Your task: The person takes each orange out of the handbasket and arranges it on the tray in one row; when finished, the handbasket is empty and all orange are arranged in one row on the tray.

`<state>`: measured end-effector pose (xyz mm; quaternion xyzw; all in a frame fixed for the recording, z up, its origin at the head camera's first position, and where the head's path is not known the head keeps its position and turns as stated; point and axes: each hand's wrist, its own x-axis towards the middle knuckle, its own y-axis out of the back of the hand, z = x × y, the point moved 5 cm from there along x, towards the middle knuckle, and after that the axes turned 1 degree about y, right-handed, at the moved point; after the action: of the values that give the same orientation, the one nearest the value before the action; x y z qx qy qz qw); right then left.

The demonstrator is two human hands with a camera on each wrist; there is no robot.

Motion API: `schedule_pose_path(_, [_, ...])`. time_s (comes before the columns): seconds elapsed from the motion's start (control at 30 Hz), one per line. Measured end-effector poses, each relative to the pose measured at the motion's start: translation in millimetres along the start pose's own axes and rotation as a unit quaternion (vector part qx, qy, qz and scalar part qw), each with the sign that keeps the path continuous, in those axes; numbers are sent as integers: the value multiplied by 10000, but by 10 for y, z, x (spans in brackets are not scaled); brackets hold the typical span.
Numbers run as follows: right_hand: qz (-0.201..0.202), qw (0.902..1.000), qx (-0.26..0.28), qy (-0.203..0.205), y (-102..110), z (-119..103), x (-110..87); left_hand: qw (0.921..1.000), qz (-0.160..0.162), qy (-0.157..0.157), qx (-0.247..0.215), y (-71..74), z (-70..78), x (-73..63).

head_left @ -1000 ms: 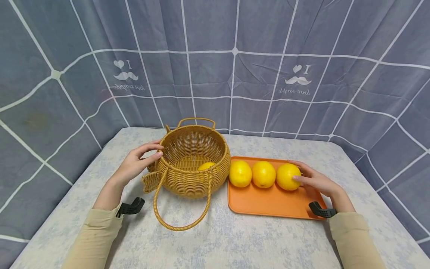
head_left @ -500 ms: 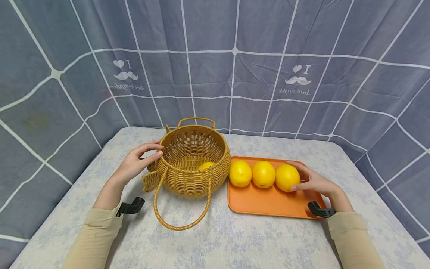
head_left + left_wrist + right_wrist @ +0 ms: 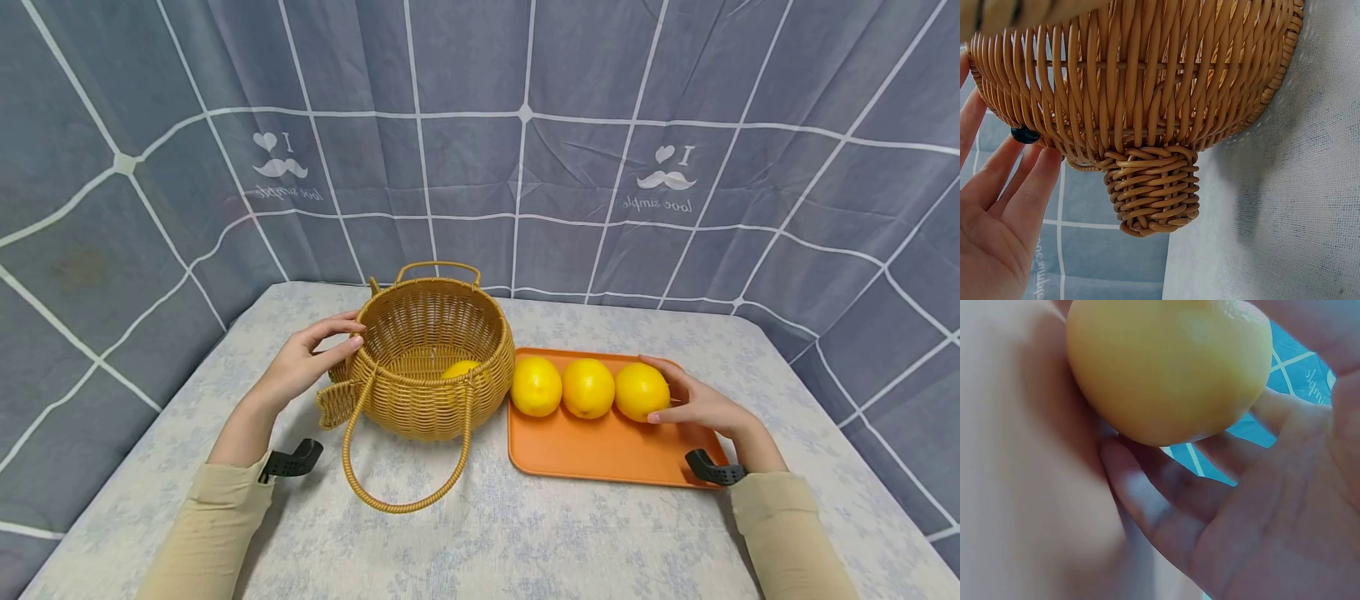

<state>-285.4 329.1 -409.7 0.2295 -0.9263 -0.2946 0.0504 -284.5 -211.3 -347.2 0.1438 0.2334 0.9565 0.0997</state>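
My left hand (image 3: 311, 358) rests its fingertips against the outside of a round wicker basket (image 3: 427, 408), just at its rim. In the left wrist view the fingers (image 3: 1038, 187) reach fairly straight to the weave, beside a black bead (image 3: 1025, 134) and a short woven stub (image 3: 1154, 190). Part of one yellow orange (image 3: 460, 369) shows inside the basket. On an orange tray (image 3: 585, 454) my right hand (image 3: 701, 404) holds the rightmost orange (image 3: 639, 392), thumb at its near side and fingers around the back. In the right wrist view, fingers (image 3: 1141, 487) curve under that fruit.
Two more oranges, a left one (image 3: 536, 387) and a middle one (image 3: 588, 389), sit in a row on the tray. One basket handle (image 3: 405, 507) hangs down onto the tablecloth (image 3: 525, 542); the other handle (image 3: 438, 265) stands up at the back. A grey checked curtain (image 3: 480, 167) surrounds the table.
My right thumb has slid down toward the near lower side of the rightmost orange, and that orange has shifted very slightly left. My left hand and the basket have stayed put.
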Motion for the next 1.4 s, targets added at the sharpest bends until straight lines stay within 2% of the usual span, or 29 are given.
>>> schedule_pose_path(0.3, [49,10000,-16,52,10,15,8,10000,-3,7,5,5,1,-3])
schedule_pose_path(0.67, [-81,9996,-75,272,37,13,-26,10000,15,-44,24,5,15,4])
schedule_pose_path(1.4, [-13,9999,97,62,35,16,-29,10000,21,-38,48,0,17,-1])
